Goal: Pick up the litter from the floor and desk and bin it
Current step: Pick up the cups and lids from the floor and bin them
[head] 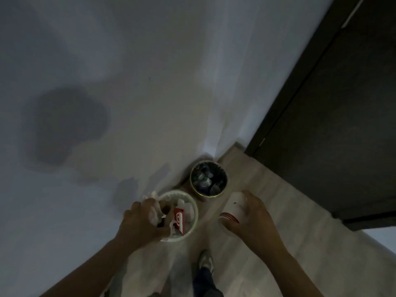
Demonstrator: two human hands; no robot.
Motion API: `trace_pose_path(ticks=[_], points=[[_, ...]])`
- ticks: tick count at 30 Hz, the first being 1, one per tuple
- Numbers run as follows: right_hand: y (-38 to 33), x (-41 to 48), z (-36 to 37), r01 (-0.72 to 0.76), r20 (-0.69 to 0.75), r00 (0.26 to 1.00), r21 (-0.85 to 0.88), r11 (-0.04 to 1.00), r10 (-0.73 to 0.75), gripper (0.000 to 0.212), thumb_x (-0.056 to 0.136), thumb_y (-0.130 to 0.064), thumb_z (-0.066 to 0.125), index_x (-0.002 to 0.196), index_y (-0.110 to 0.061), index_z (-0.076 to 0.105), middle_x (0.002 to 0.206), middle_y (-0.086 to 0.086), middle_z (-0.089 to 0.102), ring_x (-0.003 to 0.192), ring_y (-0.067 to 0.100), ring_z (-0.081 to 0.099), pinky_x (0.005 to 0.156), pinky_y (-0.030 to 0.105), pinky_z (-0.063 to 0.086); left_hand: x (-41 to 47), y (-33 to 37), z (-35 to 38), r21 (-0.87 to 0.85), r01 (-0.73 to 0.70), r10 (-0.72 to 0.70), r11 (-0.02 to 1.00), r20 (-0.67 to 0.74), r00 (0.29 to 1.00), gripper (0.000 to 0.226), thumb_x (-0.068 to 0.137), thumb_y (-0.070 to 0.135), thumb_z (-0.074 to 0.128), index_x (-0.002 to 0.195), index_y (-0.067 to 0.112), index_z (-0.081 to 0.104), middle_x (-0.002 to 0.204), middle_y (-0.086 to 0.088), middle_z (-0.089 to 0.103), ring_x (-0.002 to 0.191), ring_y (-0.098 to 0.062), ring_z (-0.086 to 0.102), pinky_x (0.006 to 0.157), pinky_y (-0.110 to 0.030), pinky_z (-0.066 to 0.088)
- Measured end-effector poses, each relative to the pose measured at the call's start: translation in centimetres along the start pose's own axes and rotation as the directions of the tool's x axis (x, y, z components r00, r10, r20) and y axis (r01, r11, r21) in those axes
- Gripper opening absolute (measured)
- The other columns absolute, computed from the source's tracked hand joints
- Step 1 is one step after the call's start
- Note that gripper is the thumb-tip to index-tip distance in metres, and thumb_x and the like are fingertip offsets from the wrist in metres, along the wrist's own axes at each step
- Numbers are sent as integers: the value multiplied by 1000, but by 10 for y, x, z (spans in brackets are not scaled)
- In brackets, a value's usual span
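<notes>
From the head camera, looking straight down, my left hand (pixel 141 219) is curled round a crumpled white wad (pixel 153 212), fingers closed on it right at the near rim of the white bin (pixel 194 207). I judge I hold it there so that it falls inside when I let go and does not slide off the edge. That bin is already well filled, with a red packet (pixel 179 220) standing on end among pale scraps, so there is little depth left and the wad may sit high. My right hand (pixel 252 215) wraps a paper cup (pixel 232 207) with a red band, fingers over its side and thumb beneath. The cup lies tilted, mouth toward me, out over the floor (pixel 278 221) and just beside both bins but above neither. I read it as waiting its turn. The dark bin (pixel 205 195), gold-rimmed and holding what look like bottles, stands just behind the white one, tight in the corner against the wall (pixel 150 82). The two rims are near each other; whether they touch I cannot tell. Room is tight on the left, where the wall runs close beside the bins, and open on the right across the boards as far as the dark door (pixel 342 125). My shoe (pixel 205 259) stands near and behind the bins — clear of them, though a careless step forward could tip the white one.
</notes>
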State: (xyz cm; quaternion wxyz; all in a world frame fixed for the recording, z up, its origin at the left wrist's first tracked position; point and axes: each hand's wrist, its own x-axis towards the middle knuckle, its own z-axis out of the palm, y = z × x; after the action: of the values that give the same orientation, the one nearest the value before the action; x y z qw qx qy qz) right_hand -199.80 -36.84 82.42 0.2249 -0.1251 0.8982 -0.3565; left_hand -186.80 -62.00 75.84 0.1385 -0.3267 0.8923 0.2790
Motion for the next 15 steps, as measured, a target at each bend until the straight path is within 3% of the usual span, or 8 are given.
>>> trace_pose_path(ticks=[4, 7, 11, 15], points=[[23, 58, 15, 2, 126, 992, -37, 999, 2, 88, 67, -45, 82, 139, -29, 34, 121, -16, 37, 107, 4, 43, 85, 22, 43, 31, 4, 24, 17, 105, -106, 994, 25, 994, 98, 44, 75, 55, 128, 27, 45, 117, -4, 49, 100, -26, 50, 87, -34, 46], [38, 92, 38, -10, 200, 980, -37, 999, 17, 85, 66, -45, 81, 135, -34, 34, 119, -19, 35, 110, 4, 43, 86, 23, 45, 60, -4, 45, 55, 129, -132, 990, 53, 990, 102, 41, 78, 49, 129, 27, 42, 113, -2, 45, 96, -22, 45, 83, -31, 43], [64, 133, 77, -40, 262, 964, -38, 999, 48, 82, 66, -44, 80, 133, -35, 34, 116, -19, 35, 110, 7, 44, 88, 30, 51, 111, -23, 79, 116, 177, -194, 977, 164, 967, 94, 51, 67, 65, 131, 26, 39, 115, -4, 42, 96, -21, 41, 85, -31, 41], [96, 166, 122, -54, 278, 958, -61, 997, 69, 74, 66, -42, 79, 126, -36, 36, 111, -21, 35, 105, 4, 44, 75, 16, 43, 160, -45, 122, 237, 178, -242, 955, 279, 929, 90, 59, 61, 69, 134, 27, 33, 127, -6, 38, 114, -27, 42, 94, -35, 42]])
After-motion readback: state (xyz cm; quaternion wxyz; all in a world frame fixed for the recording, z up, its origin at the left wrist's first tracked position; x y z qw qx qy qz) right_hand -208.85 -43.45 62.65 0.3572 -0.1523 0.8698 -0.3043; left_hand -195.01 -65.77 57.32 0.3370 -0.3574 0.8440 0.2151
